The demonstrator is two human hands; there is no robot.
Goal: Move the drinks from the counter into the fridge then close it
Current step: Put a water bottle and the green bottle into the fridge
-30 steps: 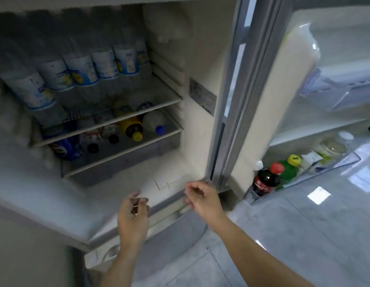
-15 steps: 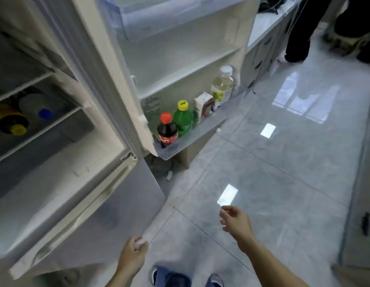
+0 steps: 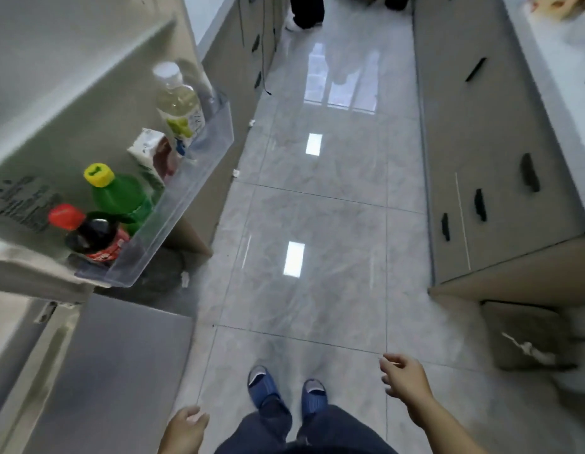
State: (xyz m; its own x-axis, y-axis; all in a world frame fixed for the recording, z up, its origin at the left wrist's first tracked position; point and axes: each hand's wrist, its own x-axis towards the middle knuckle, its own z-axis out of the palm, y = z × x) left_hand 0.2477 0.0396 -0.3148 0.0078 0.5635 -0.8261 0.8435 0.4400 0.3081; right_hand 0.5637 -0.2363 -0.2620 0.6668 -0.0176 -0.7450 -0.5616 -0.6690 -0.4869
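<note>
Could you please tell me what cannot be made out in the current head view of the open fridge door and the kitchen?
- Fridge interior: cut off by the left edge, so its shelves are unseen.
- Cola bottle: label blurred, lower part hidden by the door bin.
- Carton: print too blurred to read.
- Counter top: cut off by the right edge, so any drinks left are unseen.
- Left hand: partly cut off by the bottom edge.

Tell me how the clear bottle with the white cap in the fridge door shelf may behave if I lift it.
The clear plastic bottle with the white cap looks nearly full, so probably heavy. It is tall, so perhaps apt to tip.
</note>
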